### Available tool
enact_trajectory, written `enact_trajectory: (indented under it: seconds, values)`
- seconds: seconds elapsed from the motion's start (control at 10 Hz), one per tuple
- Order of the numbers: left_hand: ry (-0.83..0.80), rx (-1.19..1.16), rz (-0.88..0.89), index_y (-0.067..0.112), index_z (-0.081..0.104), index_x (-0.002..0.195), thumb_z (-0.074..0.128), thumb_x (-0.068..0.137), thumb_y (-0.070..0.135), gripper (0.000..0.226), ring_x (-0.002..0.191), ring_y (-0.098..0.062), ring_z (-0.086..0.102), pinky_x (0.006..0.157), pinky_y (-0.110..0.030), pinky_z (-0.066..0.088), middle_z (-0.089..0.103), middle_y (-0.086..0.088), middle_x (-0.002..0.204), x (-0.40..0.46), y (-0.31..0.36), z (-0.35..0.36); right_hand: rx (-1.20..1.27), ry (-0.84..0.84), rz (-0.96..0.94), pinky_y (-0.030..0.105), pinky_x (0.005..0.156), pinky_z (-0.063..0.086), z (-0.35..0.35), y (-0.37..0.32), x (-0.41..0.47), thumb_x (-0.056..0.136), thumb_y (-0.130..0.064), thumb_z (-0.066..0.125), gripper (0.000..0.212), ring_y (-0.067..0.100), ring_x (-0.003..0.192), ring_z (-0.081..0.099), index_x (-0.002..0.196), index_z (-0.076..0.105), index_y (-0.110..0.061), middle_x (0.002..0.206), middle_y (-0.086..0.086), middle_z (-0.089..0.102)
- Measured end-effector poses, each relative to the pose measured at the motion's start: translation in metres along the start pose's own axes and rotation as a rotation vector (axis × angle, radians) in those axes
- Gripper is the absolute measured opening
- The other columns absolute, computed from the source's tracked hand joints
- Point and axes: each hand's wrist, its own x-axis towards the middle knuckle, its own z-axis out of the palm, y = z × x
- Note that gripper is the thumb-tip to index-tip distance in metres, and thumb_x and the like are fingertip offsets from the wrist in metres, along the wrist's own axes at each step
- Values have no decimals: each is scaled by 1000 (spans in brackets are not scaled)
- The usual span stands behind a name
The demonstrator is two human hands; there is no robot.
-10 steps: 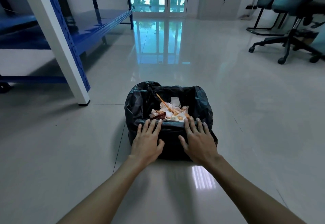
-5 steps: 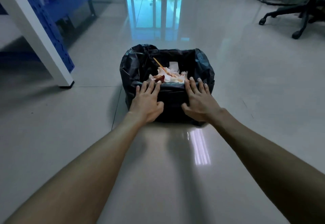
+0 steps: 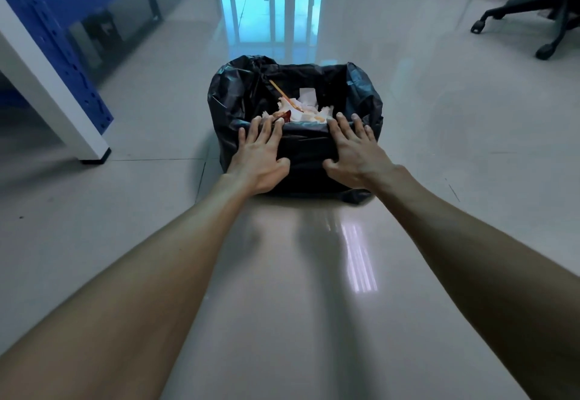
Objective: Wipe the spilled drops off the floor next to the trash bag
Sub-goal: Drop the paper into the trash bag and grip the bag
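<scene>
A black trash bag (image 3: 238, 98) stands open on the glossy pale tile floor (image 3: 314, 274), holding crumpled white tissues (image 3: 306, 106) and a wooden stick. My left hand (image 3: 259, 156) lies flat against the bag's near wall, fingers spread and reaching its rim. My right hand (image 3: 354, 151) rests the same way on the right part of that wall. Neither hand holds a cloth. No drops on the floor are clear to me; a small dark speck (image 3: 21, 217) shows far left.
A blue and white shelf post (image 3: 72, 110) stands on the floor left of the bag. Office chair bases with castors (image 3: 544, 51) sit at the far right. A glass door's reflection (image 3: 270, 7) shines on the tiles behind the bag.
The view has tilted down and the bag now sits farther out along my stretched arms. Both hands stay flat on its near wall.
</scene>
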Motion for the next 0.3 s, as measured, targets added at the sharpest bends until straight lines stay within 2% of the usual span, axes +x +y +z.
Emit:
enact_trajectory:
  seconds: [0.1,0.2,0.3]
  values:
    - [-57,-71,-9,18,-1,154,39,89,33,78,149,-22,-16,118,-45,-11,-10,-4,164,-2,0,-8,-10,-46,-18,42,123,3,-14,6,-3,92,-36,48,82,25,152,-4,159,5,-21,167,3,1]
    - [-45,-82,35,14,12,154,39,91,28,70,151,-20,-4,120,-40,-7,3,-9,164,-4,-3,-21,15,-72,-15,46,122,11,-22,8,-7,93,-32,49,77,26,152,5,159,11,-21,167,5,8]
    - [70,-67,47,12,41,145,41,91,24,56,147,-23,21,122,-38,10,31,-10,157,-27,3,-36,138,3,-75,44,115,32,-30,1,-25,92,-31,50,68,27,144,33,156,28,-21,161,7,29]
